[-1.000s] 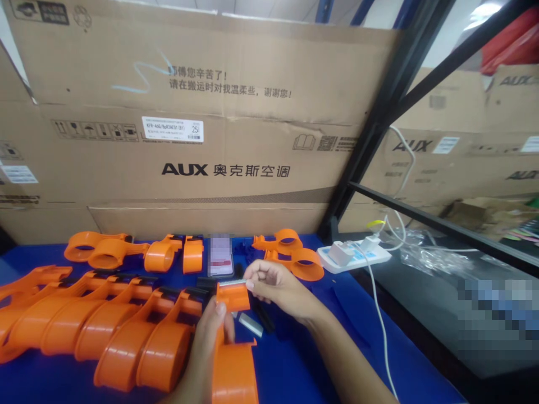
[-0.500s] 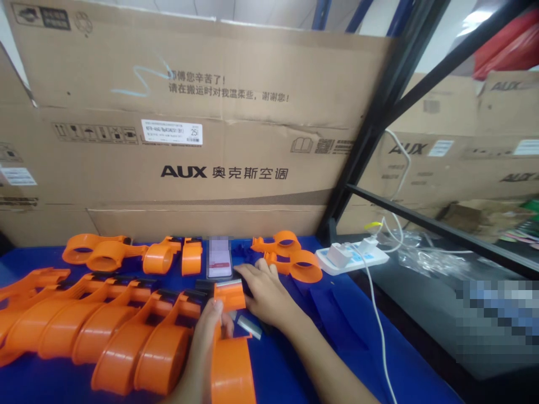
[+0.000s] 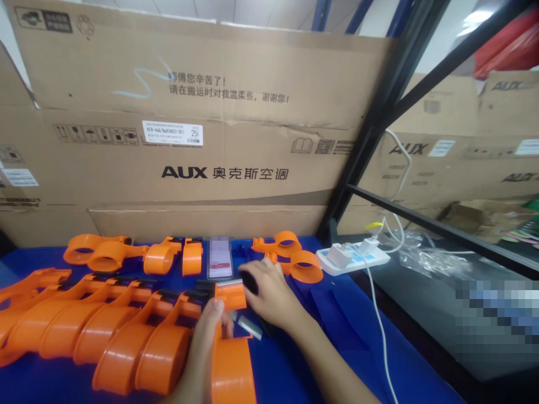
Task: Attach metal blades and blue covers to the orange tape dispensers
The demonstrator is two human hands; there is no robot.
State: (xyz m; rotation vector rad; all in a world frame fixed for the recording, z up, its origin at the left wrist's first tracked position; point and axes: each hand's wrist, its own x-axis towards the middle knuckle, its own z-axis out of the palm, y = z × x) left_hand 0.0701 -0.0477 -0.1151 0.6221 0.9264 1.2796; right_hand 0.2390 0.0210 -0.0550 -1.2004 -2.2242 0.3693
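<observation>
In my left hand point(image 3: 210, 322) is an orange tape dispenser point(image 3: 232, 367), its round hub hanging toward me. A serrated metal blade point(image 3: 229, 283) runs along the top of its head. My right hand point(image 3: 269, 292) is just right of the head, fingers curled around a small black piece point(image 3: 250, 281) whose shape is partly hidden. Below that hand a loose silver metal strip point(image 3: 250, 327) lies on the blue table cover point(image 3: 290, 370). To the left stand several more orange dispensers point(image 3: 162, 356) with black parts on their heads.
A phone point(image 3: 220, 259) lies beyond my hands. More orange dispensers point(image 3: 305, 266) lie at the back right, beside a white power strip point(image 3: 353, 255) with a trailing cable point(image 3: 377, 314). A large cardboard box point(image 3: 227, 140) stands behind, and a black rack post point(image 3: 364, 134) rises at right.
My right hand has shifted slightly right and turned, showing more of the black piece. My left hand and the dispenser in it have barely moved.
</observation>
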